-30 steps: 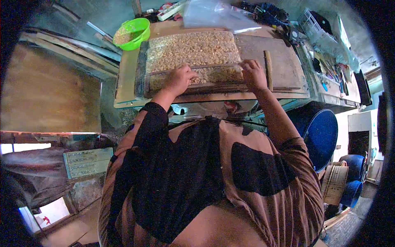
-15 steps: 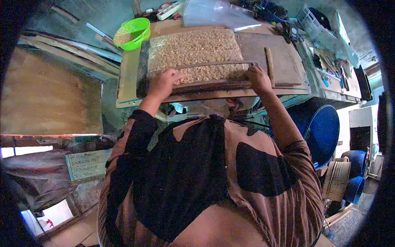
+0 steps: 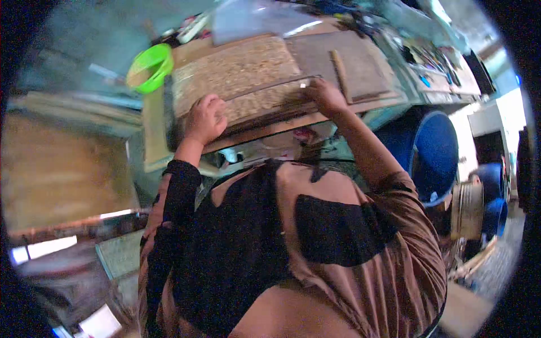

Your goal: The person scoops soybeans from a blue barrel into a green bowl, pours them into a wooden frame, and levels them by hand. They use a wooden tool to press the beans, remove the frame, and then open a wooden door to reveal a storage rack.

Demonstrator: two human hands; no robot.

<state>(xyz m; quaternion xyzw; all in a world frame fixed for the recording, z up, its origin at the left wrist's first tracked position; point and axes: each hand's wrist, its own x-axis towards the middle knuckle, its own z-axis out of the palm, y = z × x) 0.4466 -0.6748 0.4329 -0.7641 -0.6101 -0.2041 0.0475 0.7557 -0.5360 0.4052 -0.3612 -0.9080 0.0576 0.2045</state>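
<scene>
A flat slab of pale nut brittle (image 3: 236, 70) lies in a dark tray (image 3: 177, 121) on a wooden board on the bench. A thin straight bar (image 3: 270, 89) lies across the slab near its front edge. My left hand (image 3: 204, 119) is closed on the bar's left end at the tray's front left corner. My right hand (image 3: 324, 96) is closed on the bar's right end. The frame is blurred by head motion, so fine detail is unclear.
A green bowl (image 3: 149, 67) sits at the bench's back left. A clear plastic sheet (image 3: 253, 19) lies behind the slab. A wooden stick (image 3: 340, 69) rests on a grey board (image 3: 349, 59) to the right. Blue barrels (image 3: 437, 152) stand at right. Tools clutter the far right shelf (image 3: 439, 62).
The view has swung and blurred, shifting the bench up and left. Both hands slid along the slab's front strip with the bar, my left hand moving toward the tray's left corner.
</scene>
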